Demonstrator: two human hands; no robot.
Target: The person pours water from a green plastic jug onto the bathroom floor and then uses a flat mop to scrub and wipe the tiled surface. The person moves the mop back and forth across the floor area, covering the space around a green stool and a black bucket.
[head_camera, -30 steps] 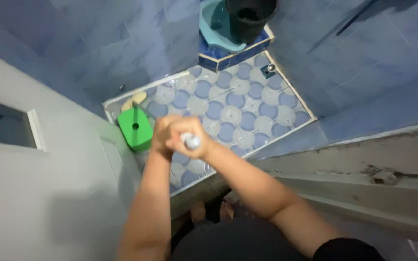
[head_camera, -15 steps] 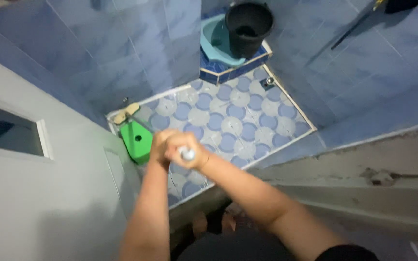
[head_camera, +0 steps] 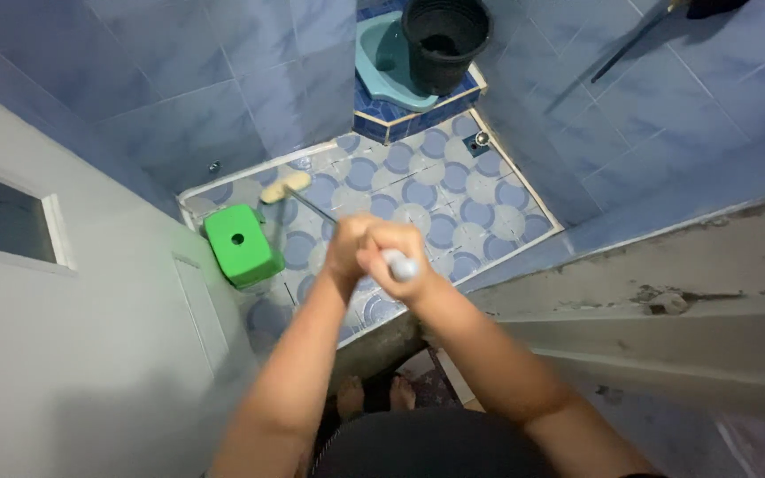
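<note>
Both hands, left hand [head_camera: 350,250] and right hand [head_camera: 397,259], wrap fingers tight round the long pale-handled floor brush [head_camera: 312,208]. Its tan head [head_camera: 284,187] rests on the blue-and-white circle-patterned tile floor [head_camera: 453,190] far left, beside the green plastic stool [head_camera: 239,243]. Scrubbing looks mid-way; nearer tiles seemingly left.

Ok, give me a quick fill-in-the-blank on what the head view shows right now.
1. Both hands, the left hand and the right hand, grip one long ____.
2. The mop head rests on the patterned floor beside a ____ plastic stool.
3. The black bucket stands at the ____ end of the room, by the squat toilet.

Missing words: handle; green; far
</note>
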